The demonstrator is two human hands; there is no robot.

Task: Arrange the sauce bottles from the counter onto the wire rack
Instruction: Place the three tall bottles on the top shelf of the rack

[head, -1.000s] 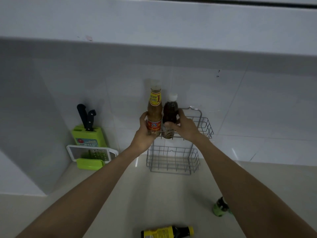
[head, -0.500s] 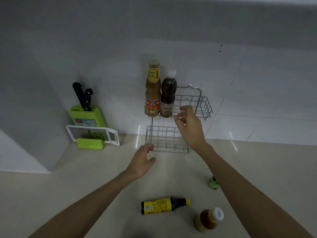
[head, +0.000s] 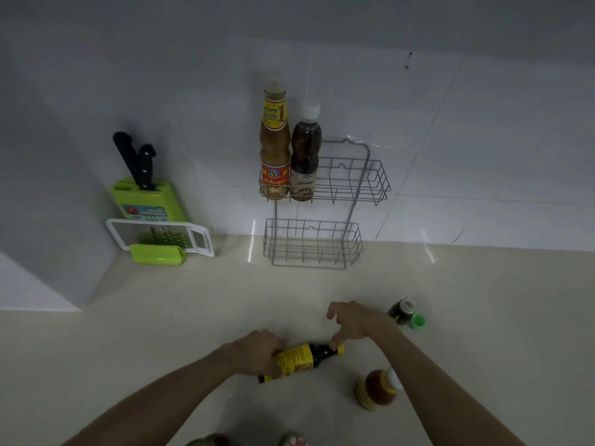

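Observation:
A two-tier grey wire rack (head: pixel 370 185) hangs on the tiled wall. Its upper basket holds a tall brown sauce bottle with a yellow label (head: pixel 274 146) and a dark bottle with a white cap (head: pixel 304 156), side by side at the left end. The lower basket (head: pixel 314 243) holds nothing. A dark bottle with a yellow label (head: pixel 302 358) lies on its side on the counter. My left hand (head: pixel 257 350) grips its base end. My right hand (head: pixel 352 323) touches its yellow-capped neck with a fingertip, fingers spread.
An orange sauce bottle with a white cap (head: pixel 378 389) stands right of my hands, partly behind my right forearm. A small dark jar with a green lid (head: pixel 404 312) sits further back. A green knife block (head: pixel 146 201) and a grater (head: pixel 161 241) stand at the left wall.
Both hands left the two bottles in the upper basket and came down to the counter. My left hand took hold of the lying yellow-labelled bottle, and the view tilted downward.

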